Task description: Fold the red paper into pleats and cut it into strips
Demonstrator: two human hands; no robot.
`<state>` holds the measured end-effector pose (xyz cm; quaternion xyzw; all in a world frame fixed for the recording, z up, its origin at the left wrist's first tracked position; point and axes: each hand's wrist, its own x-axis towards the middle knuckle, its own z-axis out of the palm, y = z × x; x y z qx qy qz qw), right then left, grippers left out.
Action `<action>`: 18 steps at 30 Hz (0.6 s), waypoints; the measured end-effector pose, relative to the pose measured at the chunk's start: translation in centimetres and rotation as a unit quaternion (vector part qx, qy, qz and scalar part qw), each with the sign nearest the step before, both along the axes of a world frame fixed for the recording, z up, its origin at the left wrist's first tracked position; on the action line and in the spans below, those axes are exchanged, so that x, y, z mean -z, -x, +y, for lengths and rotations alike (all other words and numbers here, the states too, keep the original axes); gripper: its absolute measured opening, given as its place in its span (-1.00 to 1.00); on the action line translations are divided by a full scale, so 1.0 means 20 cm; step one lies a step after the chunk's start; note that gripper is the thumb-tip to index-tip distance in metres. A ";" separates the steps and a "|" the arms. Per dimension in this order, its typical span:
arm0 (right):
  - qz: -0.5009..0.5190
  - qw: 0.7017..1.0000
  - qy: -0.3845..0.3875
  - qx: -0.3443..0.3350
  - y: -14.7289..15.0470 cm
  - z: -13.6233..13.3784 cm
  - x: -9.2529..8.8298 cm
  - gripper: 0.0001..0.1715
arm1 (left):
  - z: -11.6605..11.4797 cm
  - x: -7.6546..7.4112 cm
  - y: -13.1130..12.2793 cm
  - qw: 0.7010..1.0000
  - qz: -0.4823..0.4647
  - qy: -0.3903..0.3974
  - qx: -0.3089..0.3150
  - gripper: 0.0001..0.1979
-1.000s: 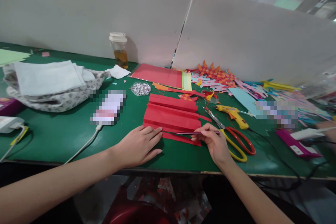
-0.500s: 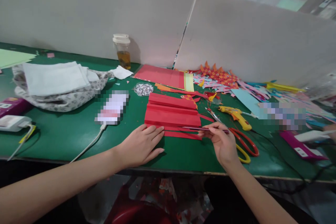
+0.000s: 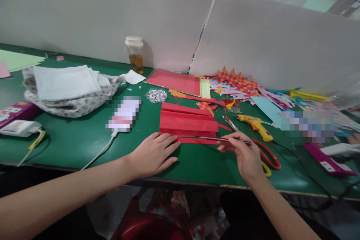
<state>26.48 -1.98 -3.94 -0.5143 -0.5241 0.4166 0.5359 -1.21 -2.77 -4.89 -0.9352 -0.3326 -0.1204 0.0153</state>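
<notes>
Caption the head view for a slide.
Left hand rests on creased red paper; right hand holds a thin tool over it.

1. A single head-worn camera looks forward and down across the green surface [image 3: 84, 138].
2. It sits above and behind the left hand [image 3: 153, 153] and right hand [image 3: 244, 155], near enough that both forearms [image 3: 84, 187] run in from the lower corners.
3. The pale partition [image 3: 98, 18] closes the far side.
4. The floor [image 3: 107, 210] shows beneath the surface's near edge.
</notes>
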 end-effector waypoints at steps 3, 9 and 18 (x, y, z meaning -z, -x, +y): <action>-0.041 0.998 0.035 -0.037 0.01 -0.01 0.00 -0.87 | 0.00 0.01 0.00 1.000 0.005 -0.002 -0.005 -0.56; -0.043 0.990 -0.049 0.123 -0.08 0.02 -0.02 -0.86 | 0.00 0.02 0.00 1.000 0.009 -0.007 -0.009 -0.53; -0.163 0.986 -0.035 -0.028 -0.05 -0.01 -0.05 -0.84 | 0.00 0.03 0.00 1.000 -0.014 -0.007 -0.006 -0.56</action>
